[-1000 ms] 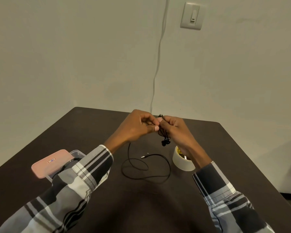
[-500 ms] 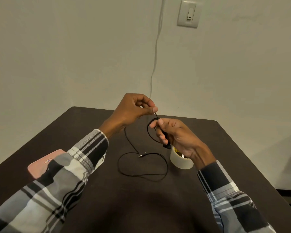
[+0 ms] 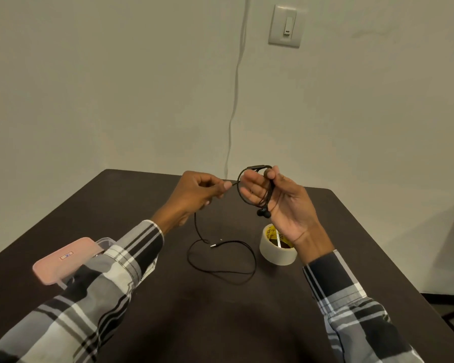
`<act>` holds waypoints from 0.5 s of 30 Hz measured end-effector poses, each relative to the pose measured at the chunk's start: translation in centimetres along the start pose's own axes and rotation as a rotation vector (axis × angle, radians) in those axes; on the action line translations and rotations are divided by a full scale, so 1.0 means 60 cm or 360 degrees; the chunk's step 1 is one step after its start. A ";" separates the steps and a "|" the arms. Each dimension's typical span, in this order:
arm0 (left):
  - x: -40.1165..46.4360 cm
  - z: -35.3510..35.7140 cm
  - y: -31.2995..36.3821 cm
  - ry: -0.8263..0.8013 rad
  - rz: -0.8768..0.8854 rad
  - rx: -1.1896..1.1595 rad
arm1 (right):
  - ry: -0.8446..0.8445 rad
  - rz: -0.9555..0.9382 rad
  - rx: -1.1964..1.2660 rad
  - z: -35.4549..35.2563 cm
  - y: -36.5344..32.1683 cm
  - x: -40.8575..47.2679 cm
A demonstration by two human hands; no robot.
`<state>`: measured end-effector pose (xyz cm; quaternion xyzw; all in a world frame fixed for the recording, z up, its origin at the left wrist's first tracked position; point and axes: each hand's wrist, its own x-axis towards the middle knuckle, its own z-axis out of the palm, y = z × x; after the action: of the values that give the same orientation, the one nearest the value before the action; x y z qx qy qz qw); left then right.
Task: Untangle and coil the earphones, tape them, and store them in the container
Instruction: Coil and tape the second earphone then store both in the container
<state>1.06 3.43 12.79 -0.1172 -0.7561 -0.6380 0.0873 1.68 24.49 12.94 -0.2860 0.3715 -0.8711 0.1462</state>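
Head view: the black earphones [image 3: 257,191] are held above the dark worktop [image 3: 220,323], partly coiled around the fingers of the right hand [image 3: 281,205]. One loop of cord arcs over the fingertips, and the two earbuds [image 3: 263,213] hang just below the palm. The right grip is closed on the coil, with the thumb pressing the cord against the fingers. From the loop, the cord runs left to the left hand [image 3: 197,195], whose grip is a narrow pinch of thumb and forefinger on the cord. Below the left hand, the cord drops to the worktop and lies in a loose loop [image 3: 220,260], with the plug end [image 3: 213,246] resting inside the loop. A roll of pale tape [image 3: 277,254] stands on the worktop just right of the loop, under the right wrist. The clear container [image 3: 104,242] sits at the left, near the worktop edge, partly hidden by the left plaid sleeve [image 3: 110,279], with a pink lid [image 3: 63,260] touching it. A wall switch [image 3: 285,26] is mounted above.
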 end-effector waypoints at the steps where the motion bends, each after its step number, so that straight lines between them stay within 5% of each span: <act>1: -0.004 0.007 -0.007 -0.0026 -0.0015 0.0022 | 0.0006 -0.0039 0.0060 0.002 0.003 0.003; 15: -0.009 0.034 -0.029 -0.0132 0.0011 0.0231 | 0.0429 -0.0098 0.0268 0.004 0.017 0.022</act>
<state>1.09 5.13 10.67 -0.1394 -0.8028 -0.5759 0.0664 0.81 23.05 12.86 -0.1643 0.3045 -0.9337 0.0918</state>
